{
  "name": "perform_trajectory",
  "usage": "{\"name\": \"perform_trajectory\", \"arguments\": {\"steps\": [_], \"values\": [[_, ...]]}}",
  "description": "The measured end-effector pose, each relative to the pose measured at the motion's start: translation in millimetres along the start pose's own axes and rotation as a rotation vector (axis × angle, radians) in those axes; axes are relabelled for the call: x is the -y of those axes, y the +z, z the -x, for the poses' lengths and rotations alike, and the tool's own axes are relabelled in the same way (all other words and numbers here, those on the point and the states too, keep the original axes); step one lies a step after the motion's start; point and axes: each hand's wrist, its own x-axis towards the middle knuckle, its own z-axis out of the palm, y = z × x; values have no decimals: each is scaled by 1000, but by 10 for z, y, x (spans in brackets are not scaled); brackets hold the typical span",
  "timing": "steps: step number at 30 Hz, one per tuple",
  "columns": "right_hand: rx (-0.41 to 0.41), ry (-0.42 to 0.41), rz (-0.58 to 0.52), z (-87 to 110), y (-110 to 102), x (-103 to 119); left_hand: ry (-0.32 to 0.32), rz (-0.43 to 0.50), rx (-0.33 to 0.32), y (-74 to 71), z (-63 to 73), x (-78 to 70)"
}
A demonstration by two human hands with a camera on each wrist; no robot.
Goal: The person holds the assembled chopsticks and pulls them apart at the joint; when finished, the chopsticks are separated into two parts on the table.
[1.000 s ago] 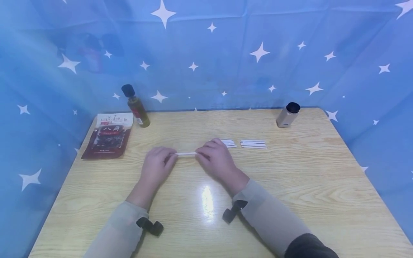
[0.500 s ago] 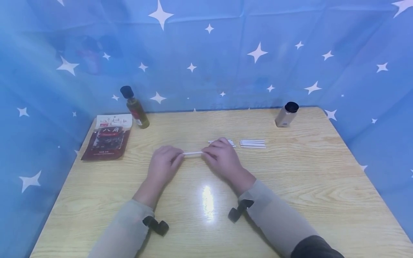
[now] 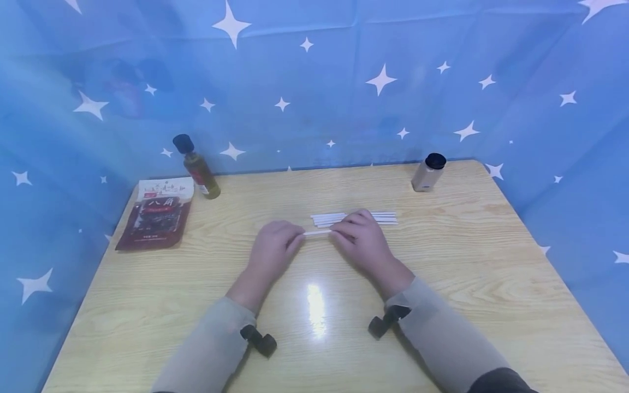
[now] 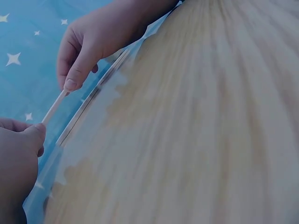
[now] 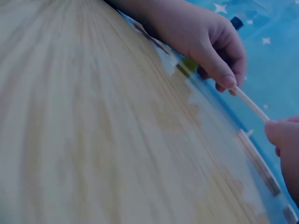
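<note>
A thin white stick (image 3: 316, 233) is held level between both hands, just in front of a group of similar white sticks (image 3: 324, 219). At its left end, the left hand (image 3: 276, 244) pinches it between thumb and fingers. The right hand (image 3: 366, 243) pinches the other end and partly hides the sticks behind it. In the left wrist view, the stick (image 4: 54, 106) runs between the two thumbs, with the table sticks (image 4: 91, 100) beyond it. From the right wrist, the same stick (image 5: 251, 104) appears raised over the table.
More white sticks (image 3: 385, 214) lie beside the right hand. A dark-capped bottle (image 3: 200, 172) and a brown-and-white packet (image 3: 158, 217) are at the back left. A small black-lidded jar (image 3: 428, 173) stands at the back right, before the blue star-patterned curtain (image 3: 314, 71).
Both hands have moved right together with the stick. The left group of sticks, earlier behind the right hand, now shows more. The head view has shifted slightly.
</note>
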Motion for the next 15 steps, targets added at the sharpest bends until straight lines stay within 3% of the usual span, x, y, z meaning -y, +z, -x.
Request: {"name": "perform_trajectory", "arguments": {"steps": [15], "values": [[10, 70, 41, 189, -360, -230, 94, 10, -14, 299, -238, -255]]}}
